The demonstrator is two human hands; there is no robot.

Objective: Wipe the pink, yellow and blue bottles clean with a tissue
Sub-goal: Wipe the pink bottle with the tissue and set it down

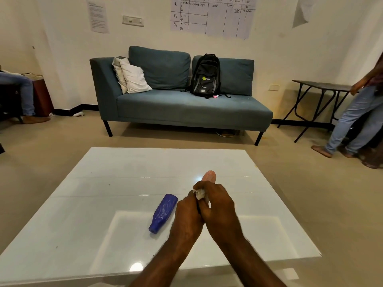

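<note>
A pink bottle (209, 175) points away from me above the white table (124, 183); only its far end shows past my hands. My left hand (187, 214) is closed around the bottle's near part. My right hand (217, 204) presses a crumpled white tissue (200, 193) against the bottle, fingers curled over it. A blue bottle (163, 212) with white scribble marks lies on its side on the table, just left of my left hand and not touched. No yellow bottle is visible.
A blue-grey sofa (186, 108) with cushions and a black backpack (205, 76) stands beyond the table. A dark folding table (323, 88) and a standing person (358, 112) are at the right. Someone sits at the far left (18, 94).
</note>
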